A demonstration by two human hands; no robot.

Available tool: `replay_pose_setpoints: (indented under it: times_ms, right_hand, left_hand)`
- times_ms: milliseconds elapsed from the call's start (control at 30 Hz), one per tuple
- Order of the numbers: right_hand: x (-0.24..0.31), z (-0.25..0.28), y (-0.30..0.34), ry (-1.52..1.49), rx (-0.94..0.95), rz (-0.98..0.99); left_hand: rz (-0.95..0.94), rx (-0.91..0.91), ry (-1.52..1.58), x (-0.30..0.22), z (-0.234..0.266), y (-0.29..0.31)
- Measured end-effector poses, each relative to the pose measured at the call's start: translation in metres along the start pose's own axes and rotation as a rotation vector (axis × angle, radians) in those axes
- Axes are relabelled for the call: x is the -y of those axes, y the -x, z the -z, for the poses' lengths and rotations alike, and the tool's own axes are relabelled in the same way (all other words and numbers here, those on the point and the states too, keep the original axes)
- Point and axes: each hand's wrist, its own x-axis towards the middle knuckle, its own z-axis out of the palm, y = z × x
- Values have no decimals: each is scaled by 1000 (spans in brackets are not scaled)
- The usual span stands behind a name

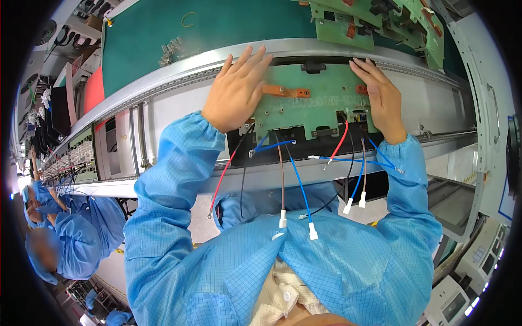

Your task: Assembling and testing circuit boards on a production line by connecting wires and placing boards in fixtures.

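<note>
From where I sit, I read this as a factory floor, an electronics assembly line. A conveyor (440, 114) with long metal rails (119, 187) and chain edges crosses my view and runs off to the left, carrying a green circuit board (326, 81) with loose wires (282, 179) hanging off it. Down the line I can make out similar boards (70, 157), with people (81, 231) in blue gowns beside them. The wearer's sleeves (174, 157) are blue too, finely gridded like antistatic workwear. Beyond the conveyor I see a green desk (141, 54) bearing small metal parts (173, 51) and stacked boards (340, 37).
</note>
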Motion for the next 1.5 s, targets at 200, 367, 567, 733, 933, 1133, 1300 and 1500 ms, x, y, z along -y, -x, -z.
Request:
replay_pose_setpoints:
  times_ms: [200, 367, 567, 733, 933, 1133, 1300, 1500]
  right_hand:
    - [-25, -30, -9, -100, 47, -44]
    - [-83, -68, -50, -317, -8, 7]
    - [-168, -95, -19, -461, -162, -288]
    - [-183, -109, 11, -717, 160, -584]
    - [-183, -122, -39, -418, 239, -431]
    - [-194, -153, -93, -512, 232, -211]
    - [-147, -160, -142, -512, 334, -125]
    - [-93, -177, -169, -641, 489, -91]
  left_hand:
    - [18, 45, -8, 20, -19, -8]
    - [54, 7, 191, 62, -43, -38]
    - [172, -174, 429, 70, -14, -4]
    - [412, -364, 386, 66, 8, 78]
    - [602, -952, 433, 26, 18, 149]
    - [91, -545, 624, -35, 44, 117]
    - [266, -34, 557, -63, 31, 40]
    - [625, -296, 241, -23, -32, 9]
